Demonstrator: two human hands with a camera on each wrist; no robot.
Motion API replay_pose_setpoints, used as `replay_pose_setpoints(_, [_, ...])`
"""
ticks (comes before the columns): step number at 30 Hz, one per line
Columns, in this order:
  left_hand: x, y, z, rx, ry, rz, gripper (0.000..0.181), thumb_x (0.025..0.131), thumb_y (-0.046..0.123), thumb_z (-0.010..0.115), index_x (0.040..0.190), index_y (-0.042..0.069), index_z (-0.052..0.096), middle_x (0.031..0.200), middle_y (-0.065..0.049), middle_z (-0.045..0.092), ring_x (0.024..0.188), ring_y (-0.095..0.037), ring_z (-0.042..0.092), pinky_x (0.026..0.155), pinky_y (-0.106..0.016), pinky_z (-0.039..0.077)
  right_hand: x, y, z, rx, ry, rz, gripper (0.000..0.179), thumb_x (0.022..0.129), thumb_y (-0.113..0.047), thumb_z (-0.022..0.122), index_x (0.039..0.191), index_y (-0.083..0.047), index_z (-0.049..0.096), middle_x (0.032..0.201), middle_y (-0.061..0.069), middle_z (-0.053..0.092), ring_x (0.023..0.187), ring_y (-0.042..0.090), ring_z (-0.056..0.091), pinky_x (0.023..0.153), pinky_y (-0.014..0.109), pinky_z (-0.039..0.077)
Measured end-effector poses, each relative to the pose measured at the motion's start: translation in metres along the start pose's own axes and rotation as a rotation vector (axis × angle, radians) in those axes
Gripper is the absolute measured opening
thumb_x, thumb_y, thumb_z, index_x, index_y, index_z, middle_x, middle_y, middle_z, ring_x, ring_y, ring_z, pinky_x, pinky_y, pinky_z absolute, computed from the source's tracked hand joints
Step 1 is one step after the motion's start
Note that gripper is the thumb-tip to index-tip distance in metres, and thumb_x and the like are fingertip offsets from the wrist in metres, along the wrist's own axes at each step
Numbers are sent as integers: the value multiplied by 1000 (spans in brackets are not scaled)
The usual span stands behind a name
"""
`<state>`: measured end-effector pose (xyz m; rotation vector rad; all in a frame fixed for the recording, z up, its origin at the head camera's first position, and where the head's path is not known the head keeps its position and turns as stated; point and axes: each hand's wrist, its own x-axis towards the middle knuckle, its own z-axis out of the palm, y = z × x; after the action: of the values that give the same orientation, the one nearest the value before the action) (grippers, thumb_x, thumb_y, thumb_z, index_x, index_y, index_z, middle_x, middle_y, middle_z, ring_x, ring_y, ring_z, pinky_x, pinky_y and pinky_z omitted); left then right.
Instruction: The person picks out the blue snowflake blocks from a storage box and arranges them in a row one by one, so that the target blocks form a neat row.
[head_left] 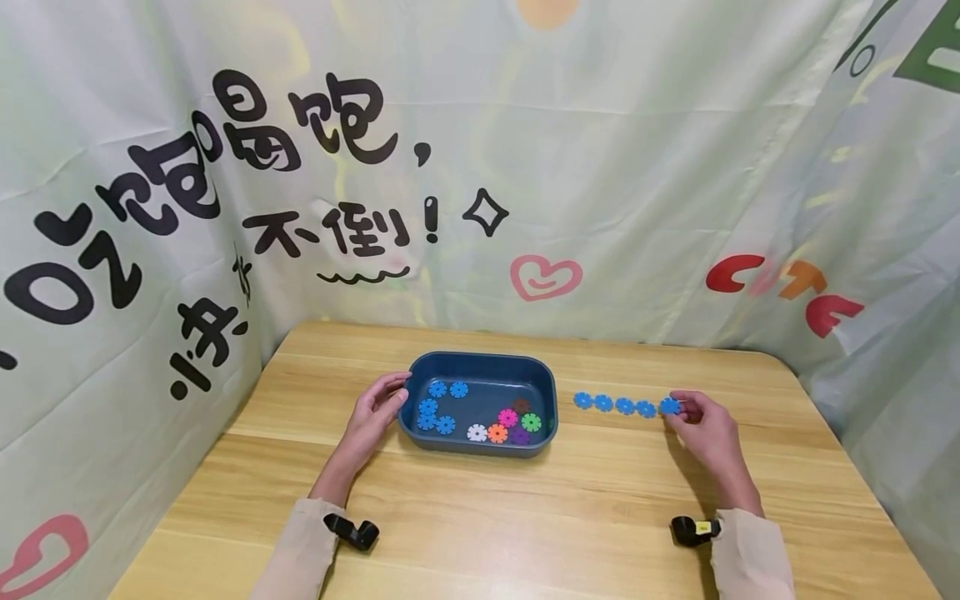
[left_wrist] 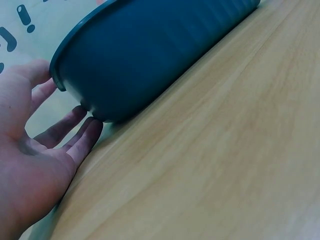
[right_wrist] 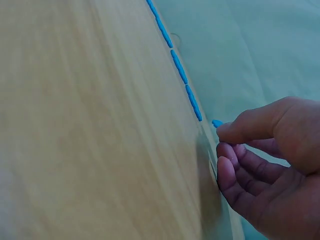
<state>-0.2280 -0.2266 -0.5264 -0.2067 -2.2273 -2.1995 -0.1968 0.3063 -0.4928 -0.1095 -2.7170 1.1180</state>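
My right hand point(head_left: 708, 429) pinches a blue notched plastic disc point(head_left: 670, 406) between thumb and fingers, at the right end of a row of blue discs point(head_left: 625, 406) lying on the table. In the right wrist view only a sliver of the pinched disc point(right_wrist: 216, 123) shows past the thumb, raised off the tabletop. My left hand point(head_left: 372, 417) rests against the left end of a dark blue tub point(head_left: 480, 448). Seen from the left wrist, its fingers point(left_wrist: 67, 127) are extended and touch the tub's rim and lower wall.
Inside the tub, several blue discs point(head_left: 427, 407) lie at the left; pink point(head_left: 507, 418), green point(head_left: 531, 422), orange point(head_left: 497, 433), white point(head_left: 477, 432), purple point(head_left: 521, 436) and brown point(head_left: 521, 406) ones lie at the right. A printed curtain point(head_left: 637, 183) hangs behind the wooden table point(head_left: 525, 525).
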Motion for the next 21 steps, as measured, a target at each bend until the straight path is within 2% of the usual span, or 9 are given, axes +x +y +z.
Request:
replay_pose_setpoints(5, [0,0,0,1,-3,-1,43,103,31,65,142,12,58,143,-14,53,130,-33,50,95,-28,54,2,3,1,-29,-9,-12,35,92,-3,72,124,9,64,100,19,66,86,24,59,63,17,45])
replay_pose_setpoints(21, [1,1,0,5,-2,-10,43,103,31,64,141,13,58,143,-13,53,130,-31,50,96,-28,54,6,4,1,-41,-67,63,41,96,-13,71,126,13,61,103,22,63,88,27,56,64,25,45])
